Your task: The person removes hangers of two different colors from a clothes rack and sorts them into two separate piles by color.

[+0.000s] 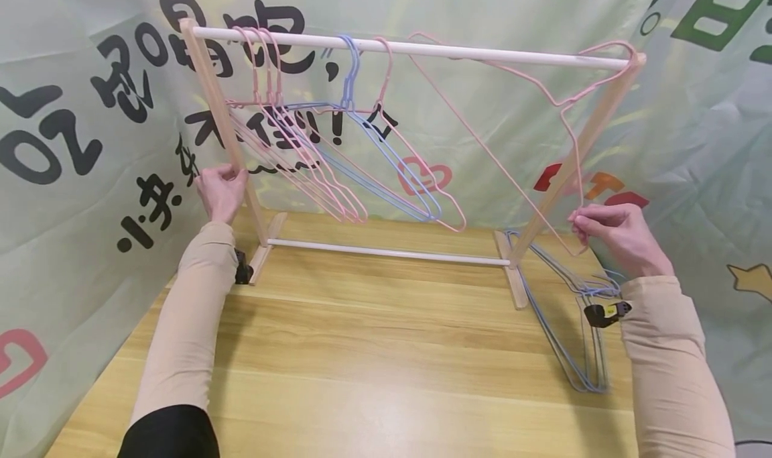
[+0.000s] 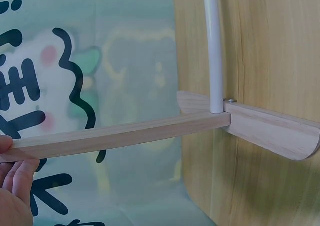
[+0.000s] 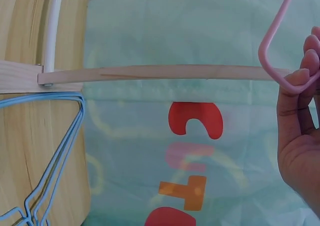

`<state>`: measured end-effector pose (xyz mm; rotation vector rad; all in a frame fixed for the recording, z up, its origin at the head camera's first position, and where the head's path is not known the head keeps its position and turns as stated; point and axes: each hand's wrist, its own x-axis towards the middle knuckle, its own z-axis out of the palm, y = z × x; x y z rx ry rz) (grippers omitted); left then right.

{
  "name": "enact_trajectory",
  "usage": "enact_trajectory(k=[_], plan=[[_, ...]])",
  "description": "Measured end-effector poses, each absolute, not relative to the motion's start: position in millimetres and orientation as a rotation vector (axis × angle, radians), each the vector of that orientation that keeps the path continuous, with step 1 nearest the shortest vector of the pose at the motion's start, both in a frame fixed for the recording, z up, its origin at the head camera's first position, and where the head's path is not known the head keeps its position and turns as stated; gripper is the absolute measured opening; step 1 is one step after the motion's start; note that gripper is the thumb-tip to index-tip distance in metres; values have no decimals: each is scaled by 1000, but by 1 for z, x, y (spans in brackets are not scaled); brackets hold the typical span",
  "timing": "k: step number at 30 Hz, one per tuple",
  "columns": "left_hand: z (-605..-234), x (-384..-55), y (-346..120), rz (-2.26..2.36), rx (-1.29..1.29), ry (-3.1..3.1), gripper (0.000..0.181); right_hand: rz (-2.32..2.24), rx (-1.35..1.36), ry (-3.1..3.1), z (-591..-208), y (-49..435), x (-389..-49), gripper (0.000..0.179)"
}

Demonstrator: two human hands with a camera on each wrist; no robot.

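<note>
My left hand grips the left wooden post of a hanger rack, thumb on one side and fingers on the other in the left wrist view. My right hand pinches a pink clothes hanger by a lower corner, beside the right post. In the head view this hanger is tilted; its hook overlaps the right end of the white top bar, and its far corner reaches behind the bar. Several pink hangers, a few blue hangers and another pink hanger hang further left.
A stack of blue hangers lies on the wooden table, by the rack's right foot. A lower white bar joins the two posts. Printed fabric stands close behind the rack and at both sides.
</note>
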<state>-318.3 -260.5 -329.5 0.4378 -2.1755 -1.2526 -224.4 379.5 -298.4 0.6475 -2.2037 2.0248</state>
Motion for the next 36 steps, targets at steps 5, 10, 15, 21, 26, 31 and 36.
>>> enact_trajectory(k=[5,10,15,21,26,31,36], plan=[[-329,-317,-261,-1241,437,-2183,29,1924,620,-2276,-303,379,-223,20],[-329,-317,-262,-1254,438,-2184,30,1900,677,-2319,-317,379,-224,22],[-330,-318,-262,-1252,436,-2183,30,1935,685,-2375,-337,379,-223,24],[-331,-317,-262,-1240,422,-2172,30,1975,688,-2452,-372,374,-221,31],[-330,-317,-261,-1234,414,-2176,29,1963,752,-2617,-409,360,-217,33],[-330,-317,-261,-1226,416,-2182,28,1992,922,-2818,-438,338,-217,17],[-329,-317,-261,-1238,419,-2185,29,2030,1101,-2948,-459,313,-217,23]])
